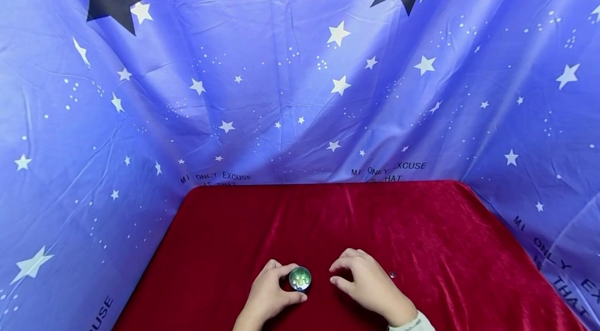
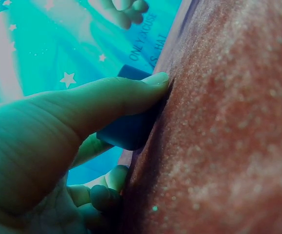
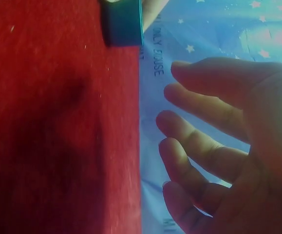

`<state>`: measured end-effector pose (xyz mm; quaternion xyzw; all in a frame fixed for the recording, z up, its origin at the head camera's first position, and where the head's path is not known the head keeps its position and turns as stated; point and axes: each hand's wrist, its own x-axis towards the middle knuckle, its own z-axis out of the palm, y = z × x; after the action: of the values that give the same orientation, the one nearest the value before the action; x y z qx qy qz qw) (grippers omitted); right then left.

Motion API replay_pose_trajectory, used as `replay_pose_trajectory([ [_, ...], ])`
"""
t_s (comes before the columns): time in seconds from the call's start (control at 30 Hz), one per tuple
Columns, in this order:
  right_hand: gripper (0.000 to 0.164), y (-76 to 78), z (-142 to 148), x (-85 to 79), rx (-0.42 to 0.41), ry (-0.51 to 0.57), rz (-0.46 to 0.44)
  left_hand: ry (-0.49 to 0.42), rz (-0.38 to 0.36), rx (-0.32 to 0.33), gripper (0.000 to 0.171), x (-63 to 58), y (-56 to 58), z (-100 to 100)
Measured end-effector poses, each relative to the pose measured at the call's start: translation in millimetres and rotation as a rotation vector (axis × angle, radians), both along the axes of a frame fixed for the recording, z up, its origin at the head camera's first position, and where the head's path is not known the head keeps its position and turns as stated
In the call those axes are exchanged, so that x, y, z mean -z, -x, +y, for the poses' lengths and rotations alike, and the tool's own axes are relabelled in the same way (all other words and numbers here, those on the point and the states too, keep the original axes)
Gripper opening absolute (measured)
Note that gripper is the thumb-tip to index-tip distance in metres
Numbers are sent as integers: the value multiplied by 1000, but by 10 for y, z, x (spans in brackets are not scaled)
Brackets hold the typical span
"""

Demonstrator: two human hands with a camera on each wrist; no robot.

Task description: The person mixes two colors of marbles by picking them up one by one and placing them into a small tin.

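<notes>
My left hand point(image 1: 269, 292) grips a small round container point(image 1: 300, 279) between thumb and fingers, down on the red cloth. From above, its inside looks shiny green with round, glassy glints; what lies within is too small to tell surely. Its plain dark side point(image 2: 128, 131) shows behind the thumb in the left wrist view. To the right of the container, my right hand point(image 1: 367, 284) hovers above the cloth with fingers loosely bent and nothing between them. Just beyond that hand a tiny shiny marble-like ball point(image 1: 392, 274) lies on the cloth.
A red velvet cloth point(image 1: 328, 227) covers the table. Blue fabric point(image 1: 290, 60) printed with stars and lettering hangs behind the table and along both sides.
</notes>
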<state>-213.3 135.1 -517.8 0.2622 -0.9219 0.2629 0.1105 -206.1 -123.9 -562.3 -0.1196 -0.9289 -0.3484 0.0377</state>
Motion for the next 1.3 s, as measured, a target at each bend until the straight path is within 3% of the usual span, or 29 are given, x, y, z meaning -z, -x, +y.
replay_pose_trajectory([
  [0.3, 11, -148, 235, 113, 109, 27, -40, -19, -35, 15, 56, 70, -106, 14],
  [0.5, 13, -159, 381, 126, 157, 67, -94, -11, -30, 10, 58, 45, -86, 9],
  [0.83, 13, -73, 665, 176, 301, 238, -139, 3, -13, 7, 59, 20, -40, 0],
  [1.07, 9, 21, 842, 248, 393, 237, -107, 8, -4, 1, 59, 7, -21, -7],
  [1.3, 6, 57, 1033, 319, 476, 217, -152, 23, -9, -2, 59, 21, 7, -13],
])
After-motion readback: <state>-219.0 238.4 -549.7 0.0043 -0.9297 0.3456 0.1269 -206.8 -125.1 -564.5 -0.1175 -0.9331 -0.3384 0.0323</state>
